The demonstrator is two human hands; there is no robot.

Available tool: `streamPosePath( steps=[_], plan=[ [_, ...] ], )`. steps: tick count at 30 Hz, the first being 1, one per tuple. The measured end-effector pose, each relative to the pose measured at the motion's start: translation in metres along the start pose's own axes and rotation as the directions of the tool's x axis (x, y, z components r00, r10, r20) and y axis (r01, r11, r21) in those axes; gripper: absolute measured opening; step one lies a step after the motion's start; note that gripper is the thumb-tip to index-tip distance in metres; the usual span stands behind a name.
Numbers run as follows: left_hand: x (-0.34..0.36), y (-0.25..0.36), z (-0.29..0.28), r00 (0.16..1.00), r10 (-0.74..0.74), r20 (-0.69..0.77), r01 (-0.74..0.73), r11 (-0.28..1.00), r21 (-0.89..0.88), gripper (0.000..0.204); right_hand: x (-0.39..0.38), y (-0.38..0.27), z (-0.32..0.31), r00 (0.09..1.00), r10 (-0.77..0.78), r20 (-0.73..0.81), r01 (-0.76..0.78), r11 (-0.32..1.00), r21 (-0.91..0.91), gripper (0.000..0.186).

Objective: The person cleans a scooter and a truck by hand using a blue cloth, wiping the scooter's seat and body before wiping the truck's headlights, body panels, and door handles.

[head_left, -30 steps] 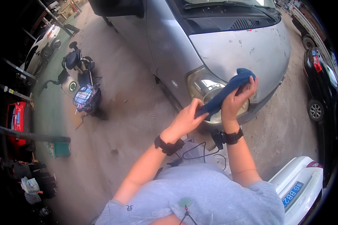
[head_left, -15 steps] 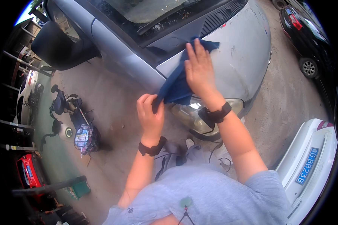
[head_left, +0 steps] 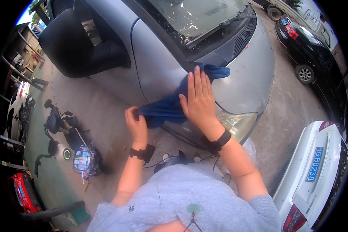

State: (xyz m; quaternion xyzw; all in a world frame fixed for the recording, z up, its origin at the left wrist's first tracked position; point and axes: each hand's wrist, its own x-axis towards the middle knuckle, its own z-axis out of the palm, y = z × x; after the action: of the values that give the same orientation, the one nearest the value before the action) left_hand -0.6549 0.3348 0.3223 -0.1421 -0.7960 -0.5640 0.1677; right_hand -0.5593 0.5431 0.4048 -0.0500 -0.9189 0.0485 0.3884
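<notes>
A dark blue cloth [head_left: 164, 110] lies across the front corner of a silver-grey vehicle [head_left: 239, 87], between the windscreen base and the headlight [head_left: 239, 123]. My right hand [head_left: 200, 101] rests flat on the cloth, its fingers stretched out and pointing up toward the windscreen. A fold of the cloth sticks out past those fingertips over the bonnet. My left hand [head_left: 137, 123] pinches the cloth's left end, holding it out beside the front wing. Both wrists wear a dark band.
A large black side mirror [head_left: 71, 46] juts out at the upper left. An electric scooter [head_left: 67, 143] with a loaded basket stands on the left. To the right are a white car [head_left: 317, 178] and a black car [head_left: 309, 50]. A red vehicle [head_left: 25, 193] sits at the lower left.
Both hands and the cloth have shifted left over the bodywork, from the bonnet edge toward the wing. The cloth is stretched more sideways. My view has moved too.
</notes>
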Motion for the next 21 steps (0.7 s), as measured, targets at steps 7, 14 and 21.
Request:
streamPosePath(
  steps=[7, 14, 21],
  plan=[
    [0.066, 0.036, 0.005, 0.907, 0.406, -0.115, -0.421, 0.85, -0.318, 0.027, 0.083, -0.046, 0.023, 0.982, -0.186, 0.027, 0.188, 0.966, -0.176, 0.061],
    [0.003, -0.037, 0.025, 0.807, 0.431, 0.404, -0.38, 0.902, -0.204, 0.057, -0.007, -0.061, 0.059, 0.982, 0.07, -0.176, -0.123, 0.943, -0.31, 0.061],
    [0.085, -0.021, -0.015, 0.907, 0.379, 0.185, -0.334, 0.913, -0.233, 0.035, 0.151, -0.103, 0.08, 0.959, -0.203, -0.197, 0.17, 0.97, -0.173, 0.062]
  ],
)
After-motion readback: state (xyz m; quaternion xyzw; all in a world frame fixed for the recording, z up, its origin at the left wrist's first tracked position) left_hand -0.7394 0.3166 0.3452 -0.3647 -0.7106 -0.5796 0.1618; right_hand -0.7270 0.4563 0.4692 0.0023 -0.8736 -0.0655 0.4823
